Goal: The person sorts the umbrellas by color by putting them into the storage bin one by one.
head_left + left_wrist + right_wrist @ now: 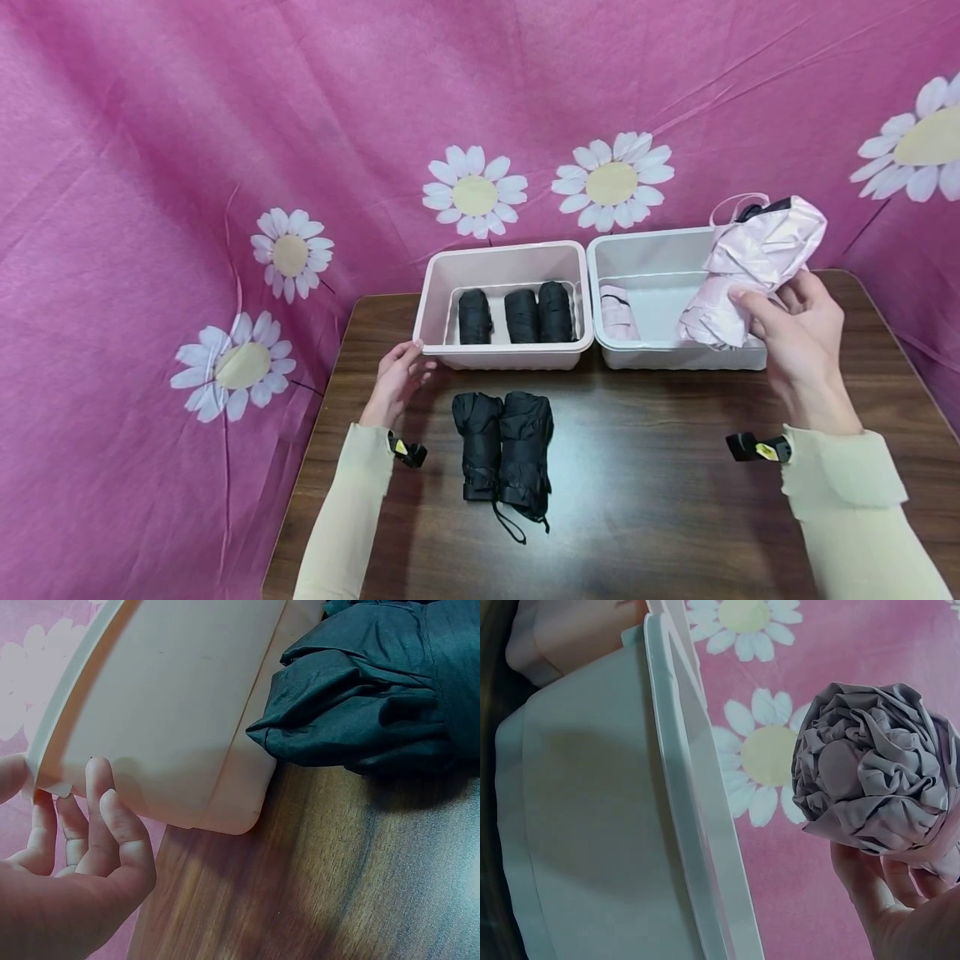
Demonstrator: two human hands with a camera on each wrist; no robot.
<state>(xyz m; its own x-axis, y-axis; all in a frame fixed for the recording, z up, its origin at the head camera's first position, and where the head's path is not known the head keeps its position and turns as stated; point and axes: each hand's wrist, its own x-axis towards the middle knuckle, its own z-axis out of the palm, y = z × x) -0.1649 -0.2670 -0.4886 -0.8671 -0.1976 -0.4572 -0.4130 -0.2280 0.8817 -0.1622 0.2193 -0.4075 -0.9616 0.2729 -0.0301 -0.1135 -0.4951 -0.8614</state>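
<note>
Umbrella (765,250), pink and folded, held up over the grey bin (660,358)! Light and soft, I'd judge, maybe slippery; best gripped mid-body, where the right hand (806,342) curls part-open fingers round it. Left hand (396,379) pinches the pale-pink bin (510,360)'s rim, other fingers loose.

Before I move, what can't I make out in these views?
Part of the floor of the gray bin: head view, hidden by the held pink umbrella.
That bin's inside: right wrist view, hidden by its own wall.
Left hand: left wrist view, partly cut off by the left edge.
Black umbrella: left wrist view, cut off by the right edge.
</note>
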